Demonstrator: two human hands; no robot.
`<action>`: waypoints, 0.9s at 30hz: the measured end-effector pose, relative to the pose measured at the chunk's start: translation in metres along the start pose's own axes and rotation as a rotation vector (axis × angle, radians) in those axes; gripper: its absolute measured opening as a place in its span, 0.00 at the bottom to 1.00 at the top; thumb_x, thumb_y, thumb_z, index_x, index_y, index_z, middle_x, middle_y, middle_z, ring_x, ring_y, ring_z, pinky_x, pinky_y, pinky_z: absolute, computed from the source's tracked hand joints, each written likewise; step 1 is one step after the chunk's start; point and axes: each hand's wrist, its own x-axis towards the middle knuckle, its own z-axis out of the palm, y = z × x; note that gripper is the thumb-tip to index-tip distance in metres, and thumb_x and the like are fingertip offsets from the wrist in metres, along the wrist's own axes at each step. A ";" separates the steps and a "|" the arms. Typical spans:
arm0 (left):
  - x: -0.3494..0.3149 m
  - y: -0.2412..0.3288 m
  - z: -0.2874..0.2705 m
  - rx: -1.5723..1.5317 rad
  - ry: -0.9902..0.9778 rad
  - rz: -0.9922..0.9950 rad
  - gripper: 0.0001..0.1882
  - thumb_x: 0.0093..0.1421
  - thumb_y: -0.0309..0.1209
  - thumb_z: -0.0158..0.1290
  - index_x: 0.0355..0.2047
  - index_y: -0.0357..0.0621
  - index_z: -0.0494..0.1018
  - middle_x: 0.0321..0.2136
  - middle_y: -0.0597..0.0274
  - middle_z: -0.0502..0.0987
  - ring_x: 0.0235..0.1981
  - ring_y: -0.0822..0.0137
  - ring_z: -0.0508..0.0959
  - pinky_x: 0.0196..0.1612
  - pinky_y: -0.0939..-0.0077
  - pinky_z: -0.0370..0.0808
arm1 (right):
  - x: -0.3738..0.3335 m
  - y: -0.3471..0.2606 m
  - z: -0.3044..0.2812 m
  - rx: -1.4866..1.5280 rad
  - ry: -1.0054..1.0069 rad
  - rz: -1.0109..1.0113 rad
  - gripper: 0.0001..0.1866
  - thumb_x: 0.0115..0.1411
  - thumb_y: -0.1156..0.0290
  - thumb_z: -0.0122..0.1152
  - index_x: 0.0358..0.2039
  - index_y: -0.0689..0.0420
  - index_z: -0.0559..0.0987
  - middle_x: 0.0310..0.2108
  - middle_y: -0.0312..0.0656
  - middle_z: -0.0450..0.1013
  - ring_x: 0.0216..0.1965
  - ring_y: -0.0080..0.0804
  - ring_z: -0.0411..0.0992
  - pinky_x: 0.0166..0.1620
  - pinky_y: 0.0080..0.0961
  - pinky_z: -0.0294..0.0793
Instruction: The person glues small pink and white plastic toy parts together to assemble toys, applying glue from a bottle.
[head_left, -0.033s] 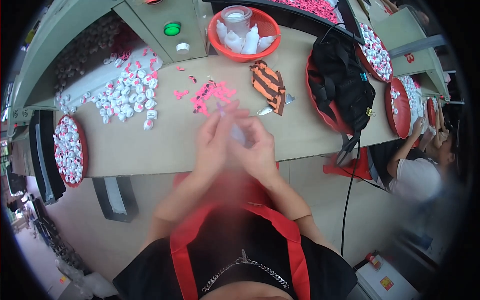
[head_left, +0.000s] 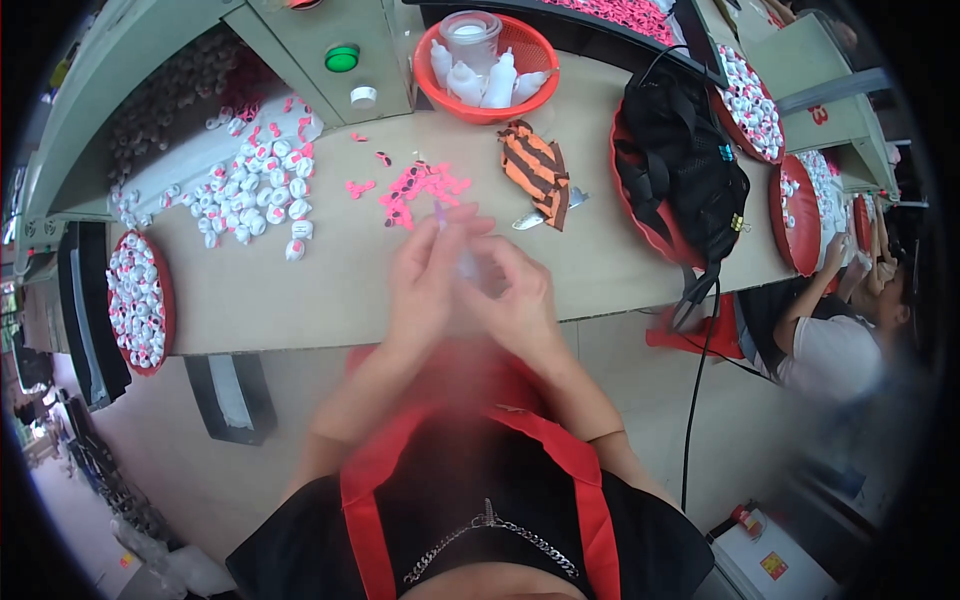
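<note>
My left hand (head_left: 422,270) and my right hand (head_left: 518,295) meet above the front part of the table. My right hand's fingers curl round a small translucent whitish bottle (head_left: 468,265), blurred and partly covered by the fingers. A thin lilac tip (head_left: 440,212) pokes out by my left fingertips. My left hand is closed in a pinch; what it grips is hidden. Just beyond the fingers lies a loose heap of small pink pieces with dark spots (head_left: 425,188). To its left are many small white round pieces with pink parts (head_left: 265,185).
A red basket (head_left: 430,95) of white nozzle bottles stands at the back. An orange-and-brown striped cloth (head_left: 537,170) lies over a metal blade (head_left: 528,221). Right of it, a black bag (head_left: 680,160) fills a red tray. Another red tray (head_left: 168,310) sits left; a co-worker (head_left: 830,345) sits right.
</note>
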 end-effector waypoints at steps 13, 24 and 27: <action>0.005 0.016 0.000 0.310 -0.316 -0.124 0.17 0.65 0.38 0.37 0.38 0.36 0.70 0.19 0.66 0.69 0.20 0.77 0.69 0.26 0.84 0.67 | 0.067 -0.002 -0.068 0.026 0.031 0.173 0.10 0.54 0.73 0.56 0.35 0.65 0.75 0.29 0.41 0.74 0.32 0.27 0.74 0.30 0.19 0.71; -0.005 0.013 -0.005 0.370 -0.374 -0.105 0.16 0.65 0.36 0.38 0.32 0.35 0.69 0.20 0.66 0.69 0.20 0.76 0.69 0.24 0.83 0.67 | 0.032 -0.012 -0.052 0.177 -0.249 -0.015 0.05 0.57 0.75 0.53 0.31 0.65 0.74 0.24 0.37 0.72 0.25 0.18 0.69 0.27 0.15 0.69; -0.008 0.014 -0.014 0.415 -0.377 -0.216 0.16 0.65 0.36 0.38 0.30 0.36 0.69 0.19 0.66 0.69 0.19 0.76 0.69 0.24 0.83 0.66 | 0.047 -0.020 -0.073 0.232 0.033 -0.165 0.05 0.57 0.75 0.53 0.31 0.64 0.73 0.24 0.36 0.72 0.25 0.18 0.69 0.28 0.14 0.69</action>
